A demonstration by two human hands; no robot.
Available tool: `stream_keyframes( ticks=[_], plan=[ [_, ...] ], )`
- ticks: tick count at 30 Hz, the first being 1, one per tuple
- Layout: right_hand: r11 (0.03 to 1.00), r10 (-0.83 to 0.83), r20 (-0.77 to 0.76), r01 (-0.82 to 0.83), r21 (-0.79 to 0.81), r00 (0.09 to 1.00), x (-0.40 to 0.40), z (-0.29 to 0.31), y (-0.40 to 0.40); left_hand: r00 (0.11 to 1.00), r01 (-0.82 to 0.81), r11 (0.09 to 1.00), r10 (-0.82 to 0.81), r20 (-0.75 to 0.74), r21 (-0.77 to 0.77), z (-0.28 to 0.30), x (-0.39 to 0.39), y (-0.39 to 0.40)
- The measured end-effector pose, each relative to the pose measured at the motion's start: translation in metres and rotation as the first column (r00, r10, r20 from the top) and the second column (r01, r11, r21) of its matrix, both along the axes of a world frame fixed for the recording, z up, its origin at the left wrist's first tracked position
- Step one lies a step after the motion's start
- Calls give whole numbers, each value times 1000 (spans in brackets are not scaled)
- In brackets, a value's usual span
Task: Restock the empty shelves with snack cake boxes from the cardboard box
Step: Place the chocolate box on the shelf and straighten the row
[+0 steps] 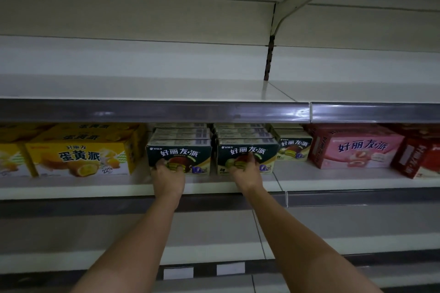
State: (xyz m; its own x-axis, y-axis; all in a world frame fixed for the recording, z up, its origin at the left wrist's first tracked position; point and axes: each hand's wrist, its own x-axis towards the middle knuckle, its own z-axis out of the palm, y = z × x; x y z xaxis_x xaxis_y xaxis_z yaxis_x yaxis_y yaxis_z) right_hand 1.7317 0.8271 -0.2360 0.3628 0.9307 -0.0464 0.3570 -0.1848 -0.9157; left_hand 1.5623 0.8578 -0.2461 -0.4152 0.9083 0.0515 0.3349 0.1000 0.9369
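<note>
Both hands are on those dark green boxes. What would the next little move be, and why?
Probably let go and draw back: the left hand and right hand each touch a front dark green box, and both rows already stand level near the shelf edge.

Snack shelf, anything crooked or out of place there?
The red box at the far right sits turned at an angle, unlike the squarely faced dark green boxes and the pink box. A smaller green box sits set back.

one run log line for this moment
left hand on left dark box | right hand on right dark box | top shelf bare
</note>
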Motion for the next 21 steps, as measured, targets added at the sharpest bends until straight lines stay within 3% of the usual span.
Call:
stream_keyframes(
  ticks=[9, 13, 21],
  plan=[
    [1000, 16, 10, -16, 2, 1000, 50, 7, -20, 998, 6, 1000, -6, 57, -2, 9, 55, -18],
    [1000, 1, 17, -1, 1, 1000, 89, 5, -39, 1000, 18, 1000, -18, 15, -11, 13, 87, -36],
    [996, -87, 12, 87, 14, 996, 164, 13, -60, 982, 189, 982, -189, 5, -20, 18, 166, -50]
  ],
)
